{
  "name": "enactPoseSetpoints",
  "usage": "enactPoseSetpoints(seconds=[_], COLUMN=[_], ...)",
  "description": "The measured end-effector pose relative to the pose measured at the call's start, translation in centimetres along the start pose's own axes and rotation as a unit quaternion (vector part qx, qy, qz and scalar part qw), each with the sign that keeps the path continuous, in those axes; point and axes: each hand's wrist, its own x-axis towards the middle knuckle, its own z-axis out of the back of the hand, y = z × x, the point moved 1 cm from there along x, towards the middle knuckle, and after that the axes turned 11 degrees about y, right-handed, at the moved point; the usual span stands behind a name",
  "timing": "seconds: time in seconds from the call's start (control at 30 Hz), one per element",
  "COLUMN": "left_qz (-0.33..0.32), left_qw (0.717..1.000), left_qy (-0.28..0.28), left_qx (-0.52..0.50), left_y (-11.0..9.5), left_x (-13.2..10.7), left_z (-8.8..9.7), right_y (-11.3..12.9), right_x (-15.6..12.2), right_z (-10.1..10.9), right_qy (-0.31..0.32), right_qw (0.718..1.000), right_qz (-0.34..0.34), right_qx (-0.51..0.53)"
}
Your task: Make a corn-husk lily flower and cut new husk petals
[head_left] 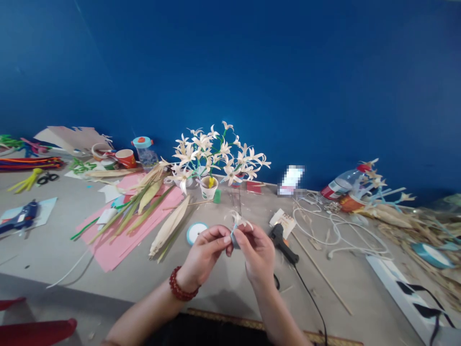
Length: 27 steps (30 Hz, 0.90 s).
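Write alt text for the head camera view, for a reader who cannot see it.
A left hand and right hand pinch a small cream star-shaped flower by its stem above a cluttered grey table. Behind stands a white cup of cream flowers against a blue wall; a black glue gun lies right of the hands, a pink paper sheet to the left.

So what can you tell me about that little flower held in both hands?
The little flower is pale cream, with thin curled petals that look like dried husk. It points up, above the grey table. The left hand and right hand pinch it from below, where a grey-blue strip sits at its base. Its stem is hidden.
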Motion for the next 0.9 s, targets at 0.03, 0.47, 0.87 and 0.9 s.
enactPoseSetpoints(seconds=[0.03,0.47,0.87,0.9], left_qz=[0.023,0.171,-0.036,-0.021], left_qw=[0.999,0.946,0.995,0.998], left_qy=[0.01,0.139,0.011,0.015], left_qx=[-0.027,-0.239,0.09,0.059], left_y=[-0.03,0.3,-0.4,-0.39], left_x=[0.06,0.39,-0.26,-0.2], left_z=[0.02,0.58,0.85,0.84], right_y=[0.01,0.18,0.71,0.61], right_x=[-0.01,-0.51,0.4,0.38], right_z=[-0.05,-0.03,0.25,0.2], right_qy=[0.008,0.038,0.072,0.077], right_qw=[1.0,0.986,0.996,0.997], right_qz=[-0.01,-0.123,-0.006,-0.02], right_qx=[0.022,0.106,-0.049,-0.026])
